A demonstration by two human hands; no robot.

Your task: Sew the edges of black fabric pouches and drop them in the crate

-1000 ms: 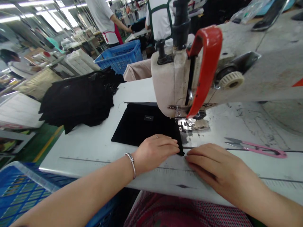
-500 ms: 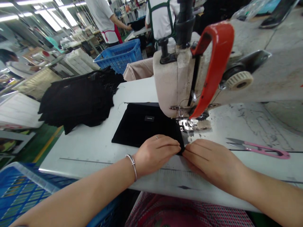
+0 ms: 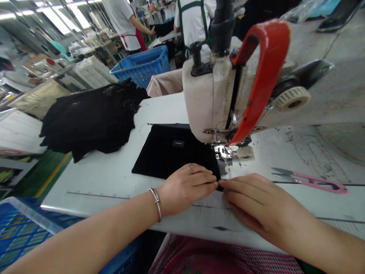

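A flat black fabric piece (image 3: pixel 162 152) with a small dark label (image 3: pixel 178 143) lies on the sewing table, its right edge beside the presser foot (image 3: pixel 224 151) of the sewing machine (image 3: pixel 205 99). My left hand (image 3: pixel 189 186), wearing a ring and bracelet, rests over the fabric's near right corner, fingers closed together on it. From the other side, my right hand (image 3: pixel 253 198) pinches that same corner between thumb and fingertips. Both sets of fingertips nearly touch there. The corner itself is mostly hidden under the fingers.
Pink-handled thread snips (image 3: pixel 313 180) lie right of my right hand. A stack of black fabric pieces (image 3: pixel 91 118) sits at the table's left. Blue baskets stand at lower left (image 3: pixel 28 224) and behind the table (image 3: pixel 142 64). Other people work farther back.
My right hand has shifted slightly, its fingers now more extended at the fabric corner. My left hand stays nearly in place. The view has moved a little.
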